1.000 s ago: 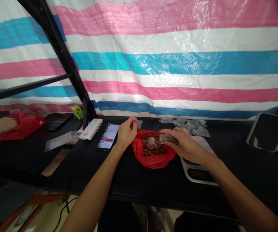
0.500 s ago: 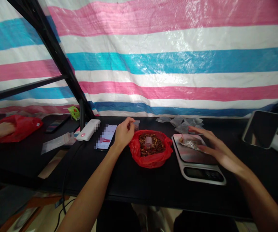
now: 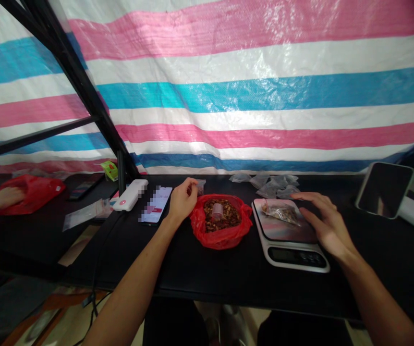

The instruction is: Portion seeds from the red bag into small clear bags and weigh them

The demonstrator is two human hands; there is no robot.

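My left hand (image 3: 182, 201) pinches the top of a small clear plastic bag (image 3: 200, 187) just behind a red plastic bag (image 3: 221, 238). That red bag lies open and holds a heap of brown nut-like pieces (image 3: 225, 216), with a small clear plastic cup (image 3: 217, 210) standing tilted among them. My right hand (image 3: 322, 223) is open, its fingertips resting at the right of a digital kitchen scale (image 3: 297, 256). On the scale's platform lies a clear bag with brown pieces (image 3: 282, 214), free of my hand.
Several small clear bags (image 3: 275, 183) lie behind the scale. A phone (image 3: 155, 204) and white power bank (image 3: 130, 194) lie left of my hand. At the left, a co-worker's hand (image 3: 7, 197) rests on a red bag (image 3: 37, 192). A dark-faced stand (image 3: 384, 190) stands right.
My right hand has moved away to the right of the bag on the scale and its fingers have spread. The view has shifted slightly. My left hand still pinches the small bag.
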